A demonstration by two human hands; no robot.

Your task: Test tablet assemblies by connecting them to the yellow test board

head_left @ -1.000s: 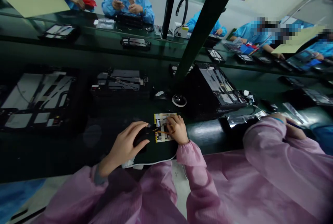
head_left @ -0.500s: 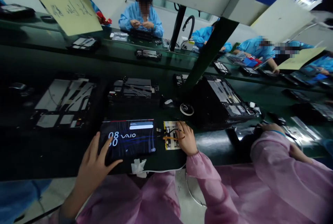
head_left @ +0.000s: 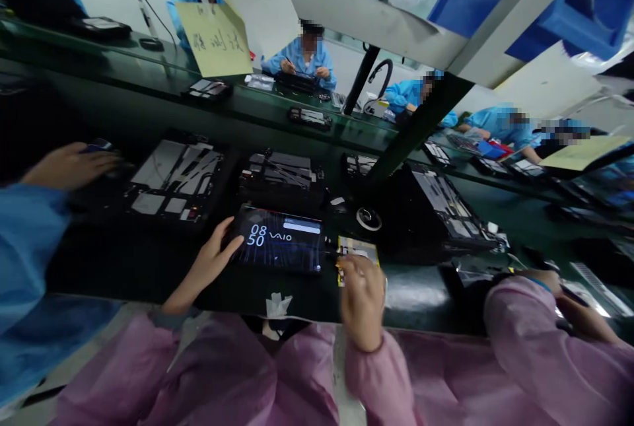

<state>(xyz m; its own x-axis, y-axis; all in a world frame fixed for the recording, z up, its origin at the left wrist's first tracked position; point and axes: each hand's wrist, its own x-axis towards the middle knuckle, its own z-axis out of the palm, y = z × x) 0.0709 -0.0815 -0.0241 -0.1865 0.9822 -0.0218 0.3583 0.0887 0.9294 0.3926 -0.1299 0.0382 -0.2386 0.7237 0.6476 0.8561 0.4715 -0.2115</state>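
Note:
A tablet-like screen (head_left: 280,241), lit with a clock and the VAIO name, lies tilted on the dark green bench. My left hand (head_left: 211,261) grips its left edge, thumb on the front and fingers partly hidden behind. To the right of the screen is a flat battery pack (head_left: 359,249) with yellow edges, joined to it by a short dark lead. Over the pack's near part, my right hand (head_left: 364,297) is closed with bent fingertips together, by the connector end; whatever is pinched there is hidden.
Stacks of opened device housings (head_left: 178,172) stand behind the screen, with a taller stack (head_left: 446,208) at the right. A roll of tape (head_left: 369,218) lies between. At left a co-worker's hand (head_left: 74,165) reaches in; a pink-sleeved co-worker (head_left: 525,307) works at right. Crumpled white tape (head_left: 278,306) sits at the bench edge.
The view has swung left. My left hand has gone from spread over the screen to gripping its left edge. My right hand has drawn nearer and curled. A blue-sleeved arm has appeared at left.

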